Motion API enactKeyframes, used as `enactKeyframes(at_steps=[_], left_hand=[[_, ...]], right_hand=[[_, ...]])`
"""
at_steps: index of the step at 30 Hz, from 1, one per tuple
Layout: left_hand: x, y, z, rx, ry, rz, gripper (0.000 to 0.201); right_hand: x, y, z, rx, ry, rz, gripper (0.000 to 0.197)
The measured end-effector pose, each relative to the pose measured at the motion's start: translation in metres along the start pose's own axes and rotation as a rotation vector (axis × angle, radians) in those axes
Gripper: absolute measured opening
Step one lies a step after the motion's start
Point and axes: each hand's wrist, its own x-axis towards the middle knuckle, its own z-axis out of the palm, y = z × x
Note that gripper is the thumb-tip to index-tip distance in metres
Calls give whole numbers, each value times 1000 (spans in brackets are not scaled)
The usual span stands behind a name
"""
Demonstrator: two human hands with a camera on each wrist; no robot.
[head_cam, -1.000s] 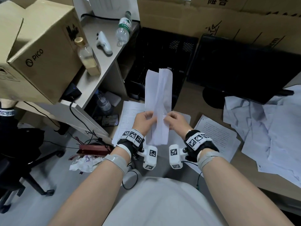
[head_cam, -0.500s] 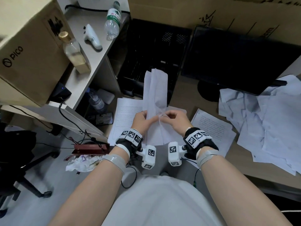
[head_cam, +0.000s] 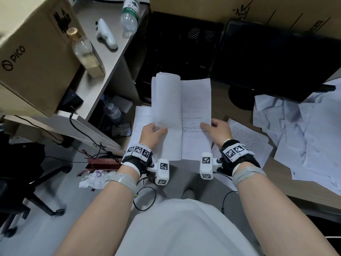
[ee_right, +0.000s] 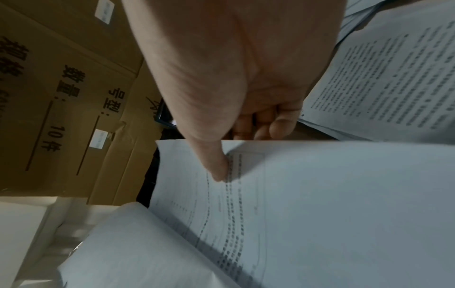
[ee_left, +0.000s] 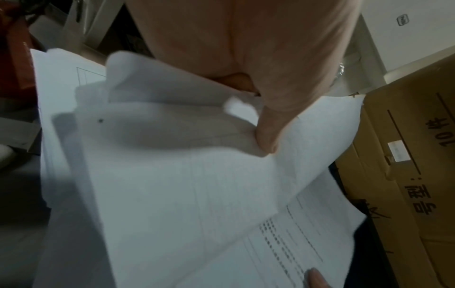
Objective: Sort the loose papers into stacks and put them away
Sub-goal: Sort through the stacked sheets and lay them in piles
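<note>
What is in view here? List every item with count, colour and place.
Folded white printed sheet: one, white, held above the desk, half opened.
Flat printed pages: two, white, on the brown desk either side of the hands.
Crumpled loose paper pile: one, white, desk's right.
Black monitor: one, behind the pile.
Black mesh tray: one, desk's back.
PICO cardboard box: one, tan, left shelf.
Glass bottle with gold cap: one, clear, beside the box.
Plastic water bottle: one, clear, shelf.
White controller: one, shelf.
Left hand: pinches the sheet's left half.
Right hand: pinches its right edge.
</note>
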Motion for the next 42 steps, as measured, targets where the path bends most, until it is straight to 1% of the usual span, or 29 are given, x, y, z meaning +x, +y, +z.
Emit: enactKeyframes(at_steps=[4,6,7,9,10,11,12,14,16,18,20,21,22,24,25,26,27,28,30,31,32,33,34,35,36,37,39,40,42], left_hand=[[2,-2,-7,-30,112,21,16],[4,-4,-18,-32,197,25,16],[7,-6,-25,-34,233,25,17],[9,-5,-33,-40,251,27,19],[10,-4,-36,-40,226,31,19],[10,-3,-36,-29,175,29,16],[12,-3,-34,-21,120,31,12],[12,-1,-27,-29,6,33,6],[14,0,-23,-61,-72,38,19],[19,1,-27,-48,-88,66,23],[24,-1,-34,-12,-99,79,18],[27,-4,-38,-24,-101,71,12],[31,-8,-42,-32,-90,70,6],[40,-16,-50,3,-24,55,17],[42,-17,-55,20,-1,38,20],[45,-18,-59,27,11,26,18],[47,-18,-64,26,16,12,16],[49,-19,-68,17,25,4,17],[50,-21,-74,0,30,8,18],[50,-22,-77,-6,21,3,16],[52,-24,-79,-8,10,-10,17],[53,-25,-81,-7,13,-27,23],[56,-28,-85,0,11,-41,29],[57,-30,-87,-1,11,-59,34],[59,-33,-90,1,19,-70,34],[62,-34,-92,4,32,-70,34],[65,-37,-97,53,87,-58,34],[68,-40,-100,54,125,-46,34],[74,-43,-105,20,189,-35,25]], right_hand=[[4,10,2,-80,33,51,6],[3,11,6,-124,132,70,13],[0,7,6,-141,210,77,15],[-2,-2,9,-133,367,74,16],[-1,-7,13,-100,370,38,15],[0,-13,21,-70,307,-21,14],[-1,-21,32,-52,190,-80,14],[-8,-35,61,-10,-92,-135,12],[-15,-45,87,41,-289,-120,12],[-18,-46,101,112,-398,-85,19],[-16,-42,106,146,-437,-71,18],[-13,-37,106,135,-399,-71,23],[-11,-32,106,129,-310,-65,26],[-6,-18,106,55,-16,-40,31],[-4,-11,104,-25,131,3,41],[-3,-3,101,-59,216,78,57],[-2,3,98,-33,221,186,73],[1,12,97,58,184,285,85],[4,26,101,216,41,446,98],[5,29,105,222,-34,482,98],[5,31,110,210,-97,488,86],[5,32,116,198,-136,478,63],[5,34,122,200,-139,456,42],[5,37,127,216,-121,441,30],[4,39,130,223,-94,423,24],[5,41,131,212,-56,398,23],[6,49,128,119,40,373,31],[8,55,125,54,92,385,35],[11,61,113,-39,193,444,44]])
